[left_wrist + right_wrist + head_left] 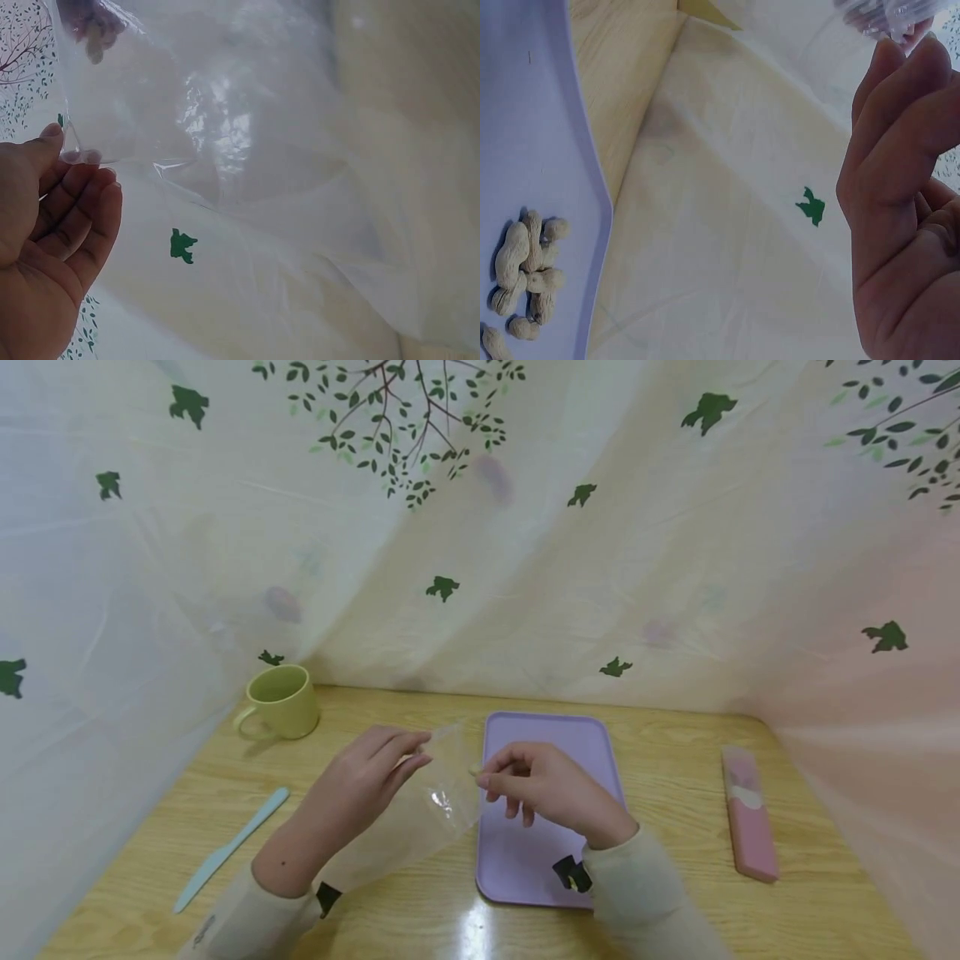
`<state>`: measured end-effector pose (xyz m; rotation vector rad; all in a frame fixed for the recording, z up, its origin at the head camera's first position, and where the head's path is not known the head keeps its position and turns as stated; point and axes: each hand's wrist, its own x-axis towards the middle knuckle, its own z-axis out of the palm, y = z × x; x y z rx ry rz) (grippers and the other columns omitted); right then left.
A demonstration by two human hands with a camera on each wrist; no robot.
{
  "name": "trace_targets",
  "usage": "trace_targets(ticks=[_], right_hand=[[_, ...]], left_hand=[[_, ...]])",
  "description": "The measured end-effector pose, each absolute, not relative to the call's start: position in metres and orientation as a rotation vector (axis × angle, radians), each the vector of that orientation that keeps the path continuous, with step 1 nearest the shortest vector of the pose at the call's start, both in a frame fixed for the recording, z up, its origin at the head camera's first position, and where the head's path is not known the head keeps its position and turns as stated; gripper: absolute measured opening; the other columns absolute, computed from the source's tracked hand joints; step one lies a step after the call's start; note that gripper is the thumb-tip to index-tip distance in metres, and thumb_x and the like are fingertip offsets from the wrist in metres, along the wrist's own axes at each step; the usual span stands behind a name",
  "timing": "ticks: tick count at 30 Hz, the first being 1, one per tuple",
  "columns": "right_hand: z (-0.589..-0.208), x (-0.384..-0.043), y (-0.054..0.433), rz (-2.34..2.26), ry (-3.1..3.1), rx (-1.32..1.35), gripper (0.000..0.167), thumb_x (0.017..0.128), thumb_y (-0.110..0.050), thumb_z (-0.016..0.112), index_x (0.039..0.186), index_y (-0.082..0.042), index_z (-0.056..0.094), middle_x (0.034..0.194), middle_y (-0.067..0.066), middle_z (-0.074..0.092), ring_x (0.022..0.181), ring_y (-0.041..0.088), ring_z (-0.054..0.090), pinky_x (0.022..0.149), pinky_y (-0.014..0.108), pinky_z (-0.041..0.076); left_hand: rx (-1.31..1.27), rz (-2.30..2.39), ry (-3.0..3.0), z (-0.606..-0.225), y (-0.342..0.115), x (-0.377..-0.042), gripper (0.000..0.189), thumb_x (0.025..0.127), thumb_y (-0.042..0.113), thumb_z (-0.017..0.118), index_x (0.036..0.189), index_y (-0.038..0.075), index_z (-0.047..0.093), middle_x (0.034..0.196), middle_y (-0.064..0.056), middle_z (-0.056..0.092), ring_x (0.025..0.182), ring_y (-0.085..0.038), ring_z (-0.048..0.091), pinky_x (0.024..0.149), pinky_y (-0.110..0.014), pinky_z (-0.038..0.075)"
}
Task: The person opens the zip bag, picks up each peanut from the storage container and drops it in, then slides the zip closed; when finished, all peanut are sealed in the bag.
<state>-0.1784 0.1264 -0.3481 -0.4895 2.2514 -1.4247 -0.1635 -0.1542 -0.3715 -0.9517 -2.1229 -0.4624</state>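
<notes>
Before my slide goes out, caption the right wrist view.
Peanuts in their shells on a purple tray, with the right hand near clear plastic.

Person's bare L. hand (358, 777) & bare R. hand (543, 785), w/ long cream fabric sleeves (652, 893) toward near edge of wood-grain worktop (675, 760); small dark marking (204, 931) on L. sleeve (255, 927), angular black pc. (572, 873) at each cuff (617, 862).

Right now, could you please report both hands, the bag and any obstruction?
Left hand pinching clear bag. Right hand at bag's edge, pinching apparent peanut. No visible obstruction.
</notes>
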Motion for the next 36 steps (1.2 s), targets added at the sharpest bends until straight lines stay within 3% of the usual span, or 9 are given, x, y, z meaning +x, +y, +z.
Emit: trace_targets(ticks=[4,11,19,30,36], right_hand=[[-0.347,-0.176,0.125,-1.427,2.259,-0.505,0.025,0.103,-0.034,0.073,0.112,-0.01,0.075,0.094,0.006,0.076,0.069,0.02,0.066,0.055,0.031,0.059],[-0.344,-0.177,0.133,-1.457,2.333,-0.44,0.024,0.106,-0.034,0.068,0.116,-0.013,0.073,0.1,0.009,0.076,0.071,0.021,0.068,0.059,0.038,0.063],[-0.338,-0.182,0.149,-1.513,2.374,-0.356,0.026,0.106,-0.032,0.068,0.119,-0.009,0.072,0.102,0.012,0.076,0.072,0.024,0.067,0.057,0.032,0.06],[-0.347,-0.208,0.186,-1.414,2.54,-0.163,0.033,0.106,-0.038,0.068,0.123,-0.009,0.07,0.107,0.011,0.075,0.078,0.024,0.069,0.068,0.034,0.063],[-0.372,-0.222,0.196,-1.218,2.62,-0.109,0.026,0.104,-0.028,0.071,0.113,-0.003,0.071,0.101,0.013,0.075,0.078,0.021,0.07,0.066,0.031,0.062]], left_hand=[[-0.957,-0.455,-2.11,-0.37,-0.154,-0.163,0.027,0.109,0.026,0.065,0.119,0.003,0.076,0.103,-0.006,0.076,0.092,-0.02,0.074,0.078,-0.032,0.066],[-0.948,-0.442,-2.107,-0.37,-0.154,-0.163,0.043,0.114,0.036,0.049,0.117,0.002,0.076,0.102,-0.006,0.076,0.09,-0.019,0.074,0.077,-0.031,0.066],[-0.957,-0.451,-2.114,-0.37,-0.155,-0.163,0.025,0.106,0.022,0.07,0.118,0.001,0.076,0.102,-0.007,0.077,0.092,-0.021,0.074,0.079,-0.032,0.066],[-0.964,-0.446,-2.109,-0.367,-0.155,-0.163,0.027,0.108,0.024,0.067,0.118,0.001,0.075,0.103,-0.007,0.077,0.093,-0.021,0.074,0.079,-0.032,0.067],[-0.96,-0.434,-2.11,-0.368,-0.155,-0.162,0.028,0.109,0.025,0.065,0.119,0.001,0.075,0.104,-0.007,0.077,0.093,-0.021,0.075,0.08,-0.033,0.067]])
